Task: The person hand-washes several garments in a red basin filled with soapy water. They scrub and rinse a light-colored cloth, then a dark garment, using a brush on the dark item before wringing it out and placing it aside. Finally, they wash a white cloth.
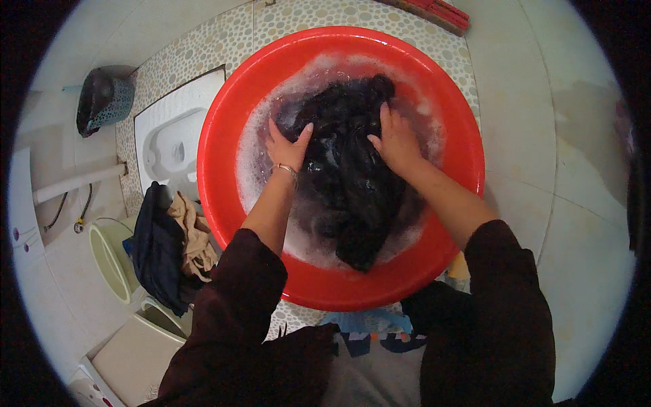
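Note:
A large red plastic basin [224,127] takes up the middle of the view. In it a dark wet garment [351,168] lies bunched in soapy water [254,173], partly above the surface. My left hand [286,150], with a bracelet at the wrist, is at the garment's left edge, thumb and fingers spread. On the other side my right hand [399,140] rests against the cloth, thumb apart from the fingers. Neither hand visibly grips a fold. White foam rings the water along the basin's inner wall.
Left of the basin is a white squat toilet [178,140]. Dark clothes [157,249] and a beige cloth [193,234] are heaped by a pale green bucket [109,264]. A perforated basket [114,99] stands by the wall. A red brush-like object [437,12] lies at the top.

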Available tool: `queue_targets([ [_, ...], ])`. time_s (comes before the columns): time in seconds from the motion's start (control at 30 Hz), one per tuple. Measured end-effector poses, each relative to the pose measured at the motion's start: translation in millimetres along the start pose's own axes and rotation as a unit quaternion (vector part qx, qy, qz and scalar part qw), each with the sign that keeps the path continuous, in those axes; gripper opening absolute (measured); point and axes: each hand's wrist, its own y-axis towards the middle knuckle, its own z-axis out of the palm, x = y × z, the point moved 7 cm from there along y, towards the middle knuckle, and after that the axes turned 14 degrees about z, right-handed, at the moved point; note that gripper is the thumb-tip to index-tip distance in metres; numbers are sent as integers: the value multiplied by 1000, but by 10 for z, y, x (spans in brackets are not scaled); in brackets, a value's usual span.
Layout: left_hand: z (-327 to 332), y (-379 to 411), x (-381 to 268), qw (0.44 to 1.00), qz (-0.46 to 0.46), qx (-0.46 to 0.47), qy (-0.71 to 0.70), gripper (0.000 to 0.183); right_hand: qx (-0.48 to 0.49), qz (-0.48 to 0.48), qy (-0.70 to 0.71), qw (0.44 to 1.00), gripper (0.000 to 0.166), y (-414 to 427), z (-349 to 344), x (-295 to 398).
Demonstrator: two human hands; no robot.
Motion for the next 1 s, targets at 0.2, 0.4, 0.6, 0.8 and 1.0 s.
queue_targets([
  [0.2,161,-111,430,981,-98,169,17,69,153,-32,-196,968,67,213,298,15],
  [0.4,520,-418,317,829,-243,86,-496,74,213,189,421,861,86,471,424,-278],
  [0.6,541,-383,-395,628,-321,60,-706,88,176,86,330,923,72,19,367,491],
  [0.8,489,-514,-409,536,-216,28,-816,58,278,-1,240,930,44,-859,-224,1043],
  [1.0,719,-778,22,645,-241,-11,-725,30,170,94,117,974,40,-347,54,1009],
])
